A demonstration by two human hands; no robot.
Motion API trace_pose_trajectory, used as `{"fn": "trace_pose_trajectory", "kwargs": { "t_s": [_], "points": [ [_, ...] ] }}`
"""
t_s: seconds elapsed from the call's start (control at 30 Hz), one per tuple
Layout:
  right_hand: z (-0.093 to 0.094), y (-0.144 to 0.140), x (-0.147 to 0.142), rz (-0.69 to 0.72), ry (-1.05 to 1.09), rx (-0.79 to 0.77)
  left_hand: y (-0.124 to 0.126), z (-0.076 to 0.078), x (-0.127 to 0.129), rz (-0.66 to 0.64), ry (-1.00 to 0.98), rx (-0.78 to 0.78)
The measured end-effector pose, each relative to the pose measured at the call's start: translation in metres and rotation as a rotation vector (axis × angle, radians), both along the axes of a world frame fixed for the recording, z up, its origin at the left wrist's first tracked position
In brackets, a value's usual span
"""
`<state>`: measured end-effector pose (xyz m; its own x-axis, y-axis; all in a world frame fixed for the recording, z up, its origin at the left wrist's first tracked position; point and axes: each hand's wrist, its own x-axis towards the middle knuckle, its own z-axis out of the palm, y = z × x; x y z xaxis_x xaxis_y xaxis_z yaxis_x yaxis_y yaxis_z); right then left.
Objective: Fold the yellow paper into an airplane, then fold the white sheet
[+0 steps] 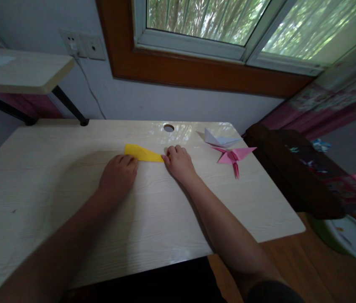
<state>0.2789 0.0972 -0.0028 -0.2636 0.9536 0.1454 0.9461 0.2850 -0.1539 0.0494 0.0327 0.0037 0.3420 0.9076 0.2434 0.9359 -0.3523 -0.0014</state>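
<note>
A folded piece of yellow paper (146,154) lies on the desk, wide at its left end and narrowing to the right. My left hand (119,172) rests on its lower left part, fingers bent and pressed onto the paper. At the narrow tip, my right hand (178,162) pinches the paper between thumb and fingers. To the right of that hand sit a pink origami bird (233,156) and, just behind it, a white folded paper shape (220,139). Neither of these is touched.
The pale desk (171,219) has a round cable hole (168,128) near its back edge. A raised shelf (23,73) on black legs stands at the left. Behind are a window (196,21) and a wall socket (92,46). Dark brown furniture (285,168) stands off the right edge.
</note>
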Motion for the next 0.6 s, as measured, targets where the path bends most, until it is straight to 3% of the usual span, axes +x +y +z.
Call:
{"fn": "trace_pose_trajectory", "kwargs": {
  "t_s": [0.27,0.6],
  "points": [
    [0.001,0.0,0.003,-0.008,-0.002,0.022,0.003,-0.003,-0.006,-0.019,0.026,0.01],
    [-0.001,-0.001,0.003,-0.009,0.001,0.033,0.018,-0.019,-0.022,0.047,-0.242,0.083]
  ]
}}
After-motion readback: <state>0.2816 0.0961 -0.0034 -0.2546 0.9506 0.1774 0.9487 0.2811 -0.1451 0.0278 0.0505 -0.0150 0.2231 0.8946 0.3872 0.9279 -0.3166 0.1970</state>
